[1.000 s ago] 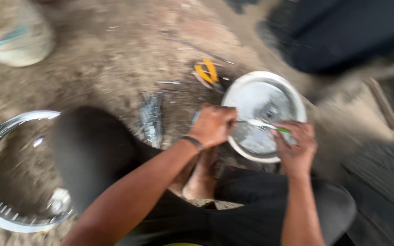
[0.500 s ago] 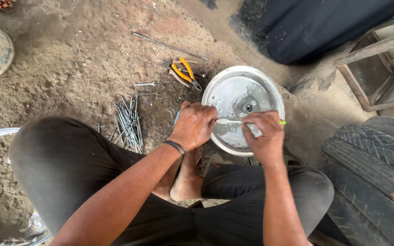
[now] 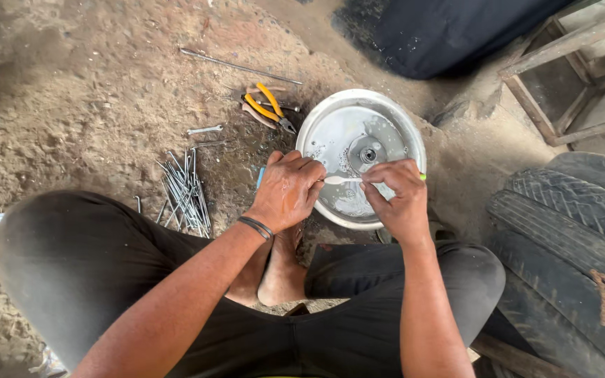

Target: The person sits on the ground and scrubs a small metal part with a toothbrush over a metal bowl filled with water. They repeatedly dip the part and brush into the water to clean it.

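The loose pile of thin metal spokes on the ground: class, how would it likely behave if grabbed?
The spokes look stiff yet thin, so probably light. They lie unbundled and fanned, so would likely scatter or slip out. Being round rods, they may roll.

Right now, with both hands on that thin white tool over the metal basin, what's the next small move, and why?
Probably dip the thin white tool toward the basin's centre hub: left hand and right hand pinch it level just above the bowl, tip near the hub.

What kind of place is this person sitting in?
Probably a roadside wheel repair spot: a dirt floor, a pile of metal spokes, yellow-handled pliers, worn tyres and a round metal pan.
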